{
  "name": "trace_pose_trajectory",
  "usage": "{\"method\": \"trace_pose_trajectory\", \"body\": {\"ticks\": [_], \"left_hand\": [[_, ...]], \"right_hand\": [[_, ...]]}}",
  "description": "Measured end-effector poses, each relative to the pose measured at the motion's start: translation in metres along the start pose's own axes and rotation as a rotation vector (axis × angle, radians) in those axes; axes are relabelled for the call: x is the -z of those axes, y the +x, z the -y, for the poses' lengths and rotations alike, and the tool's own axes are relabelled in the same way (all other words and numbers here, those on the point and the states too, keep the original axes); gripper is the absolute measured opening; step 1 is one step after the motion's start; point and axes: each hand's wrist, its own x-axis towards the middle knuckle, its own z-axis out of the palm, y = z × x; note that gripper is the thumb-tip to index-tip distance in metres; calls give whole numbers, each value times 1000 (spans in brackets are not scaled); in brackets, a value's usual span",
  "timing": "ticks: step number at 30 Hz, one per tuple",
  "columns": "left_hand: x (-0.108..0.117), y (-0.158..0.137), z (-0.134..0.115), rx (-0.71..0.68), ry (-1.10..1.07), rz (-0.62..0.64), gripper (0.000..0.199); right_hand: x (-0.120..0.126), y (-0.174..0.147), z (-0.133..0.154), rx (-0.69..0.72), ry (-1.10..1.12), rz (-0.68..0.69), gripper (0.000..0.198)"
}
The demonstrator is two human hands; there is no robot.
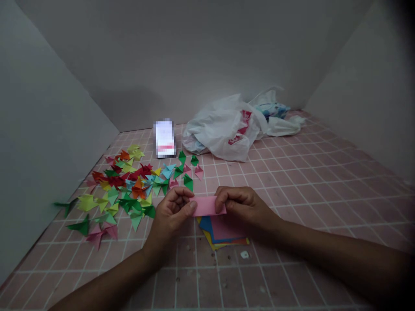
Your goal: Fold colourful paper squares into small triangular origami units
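A pink sheet of origami paper, folded into a narrow rectangle, is stretched between my two hands. My left hand pinches its left end, thumb on the near face and fingers curled. At the right end, my right hand grips it with bent fingers. Below the folded paper lies a loose stack of coloured square sheets, pink on top with blue, yellow and orange edges showing. Part of the stack is hidden behind my right hand.
Many folded paper cranes in several colours spread over the pink tiled surface at left. A lit phone leans near the back wall. White plastic bags lie to its right. A small white scrap sits near the stack.
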Motion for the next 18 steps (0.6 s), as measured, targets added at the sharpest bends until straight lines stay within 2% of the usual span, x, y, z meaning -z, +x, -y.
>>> {"method": "trace_pose_trajectory", "body": {"ticks": [6, 11, 16, 18], "left_hand": [[-3, -1, -3, -5, 14, -24, 23], [-3, -1, -4, -2, 14, -22, 21], [1, -2, 0, 27, 52, 18, 19], [2, -2, 1, 19, 28, 31, 24]], "right_hand": [[1, 2, 0, 14, -12, 15, 20], [-1, 2, 0, -105, 60, -38, 9], [-3, 2, -1, -144, -53, -137, 16], [-2, 2, -4, -191, -17, -148, 24]]}}
